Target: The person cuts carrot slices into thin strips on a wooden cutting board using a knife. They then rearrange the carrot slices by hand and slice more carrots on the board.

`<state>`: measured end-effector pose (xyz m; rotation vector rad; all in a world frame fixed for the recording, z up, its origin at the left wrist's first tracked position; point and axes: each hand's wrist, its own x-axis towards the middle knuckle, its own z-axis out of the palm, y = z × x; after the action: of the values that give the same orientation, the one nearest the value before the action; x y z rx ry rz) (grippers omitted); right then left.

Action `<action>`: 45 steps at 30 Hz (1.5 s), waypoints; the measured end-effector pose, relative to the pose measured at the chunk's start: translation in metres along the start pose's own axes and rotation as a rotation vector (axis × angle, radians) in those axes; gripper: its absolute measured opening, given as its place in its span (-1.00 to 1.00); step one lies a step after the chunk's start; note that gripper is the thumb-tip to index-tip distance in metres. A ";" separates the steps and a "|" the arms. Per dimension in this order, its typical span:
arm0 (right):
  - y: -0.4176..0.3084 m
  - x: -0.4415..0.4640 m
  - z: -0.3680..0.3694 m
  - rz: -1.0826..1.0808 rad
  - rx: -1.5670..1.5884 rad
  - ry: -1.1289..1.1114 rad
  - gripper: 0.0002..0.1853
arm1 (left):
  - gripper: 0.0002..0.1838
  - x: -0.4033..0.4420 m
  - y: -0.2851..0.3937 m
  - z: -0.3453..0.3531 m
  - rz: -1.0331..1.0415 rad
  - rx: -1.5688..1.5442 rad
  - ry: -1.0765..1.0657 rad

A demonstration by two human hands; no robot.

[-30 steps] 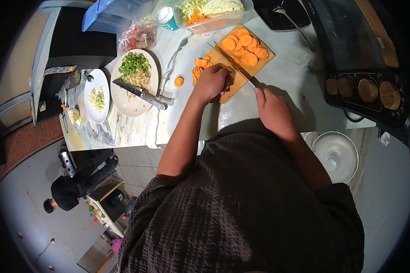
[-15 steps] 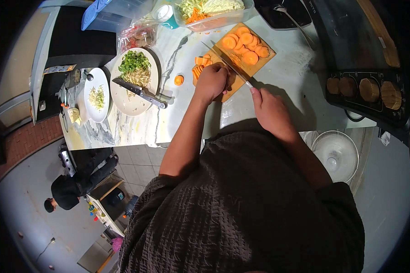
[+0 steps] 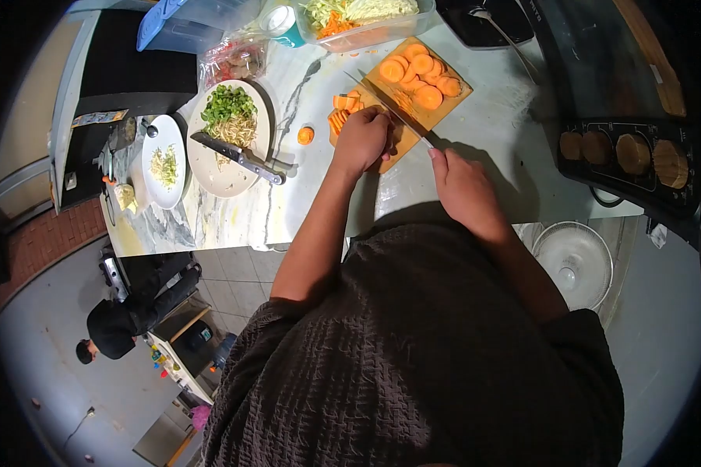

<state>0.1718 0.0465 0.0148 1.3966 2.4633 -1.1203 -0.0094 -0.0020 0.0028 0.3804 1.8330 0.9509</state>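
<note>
Orange carrot pieces (image 3: pixel 338 121) lie at the left of a wooden cutting board (image 3: pixel 430 119) on the bench (image 3: pixel 487 105), beside my left hand (image 3: pixel 361 140); round slices (image 3: pixel 427 96) sit across the blade. That hand's fingers are curled in narrow, and I cannot tell what they pinch. My right hand (image 3: pixel 466 185) grasps the handle of the knife (image 3: pixel 407 124), its blade slanting over the board. I judge the carrot light, stiff and slick on its cut faces, best held by the outer sides with fingertips tucked. Thin slices might snap if bent.
</note>
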 end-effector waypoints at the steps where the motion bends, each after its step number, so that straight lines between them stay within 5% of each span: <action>1: -0.001 0.001 0.000 -0.002 0.001 -0.001 -0.47 | -0.69 0.000 0.001 0.000 0.000 0.000 0.002; 45: 0.008 -0.003 0.002 0.001 -0.075 0.050 -0.48 | -0.75 0.004 -0.001 -0.001 -0.032 -0.096 -0.057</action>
<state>0.1789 0.0459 0.0103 1.4212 2.5096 -0.9931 -0.0120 -0.0009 -0.0001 0.3149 1.7299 0.9918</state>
